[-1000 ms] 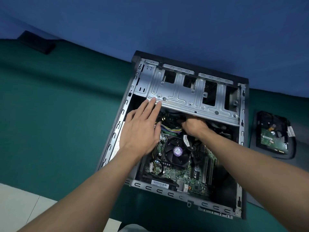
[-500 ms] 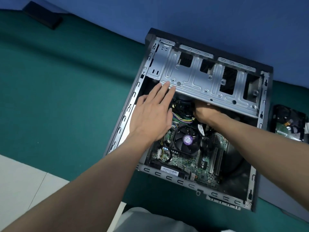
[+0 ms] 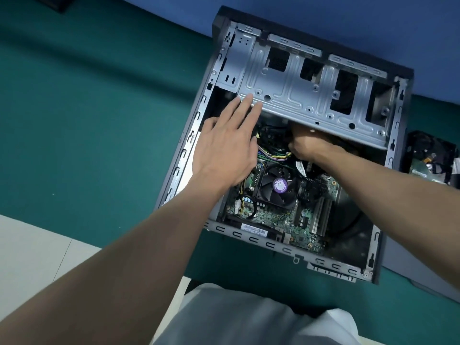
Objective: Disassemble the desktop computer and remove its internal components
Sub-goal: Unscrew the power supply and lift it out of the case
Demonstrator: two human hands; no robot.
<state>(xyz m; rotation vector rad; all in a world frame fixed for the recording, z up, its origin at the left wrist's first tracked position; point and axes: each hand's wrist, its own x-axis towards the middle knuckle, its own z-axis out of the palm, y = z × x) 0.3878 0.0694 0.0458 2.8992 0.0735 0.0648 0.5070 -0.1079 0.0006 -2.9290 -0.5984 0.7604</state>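
An open desktop case (image 3: 185, 150) lies on its side on the green surface. Its grey metal drive cage (image 3: 298, 93) spans the far half. Below it sit the motherboard (image 3: 281, 217) and a black CPU fan (image 3: 276, 189) with a purple label. My left hand (image 3: 226, 148) lies flat with straight fingers, its fingertips touching the near-left edge of the drive cage. My right hand (image 3: 308, 146) reaches under the cage next to a bundle of coloured cables (image 3: 271, 155); its fingers are hidden under the metal.
A removed hard drive (image 3: 430, 160) lies on the green surface right of the case. A dark flat object (image 3: 53, 2) sits at the far left. A blue wall stands behind the case. White floor tiles and my grey clothing show at the bottom.
The view has shifted, so the case sits higher and more to the right in frame. Both hands keep their places, left on the cage edge, right under the cage.
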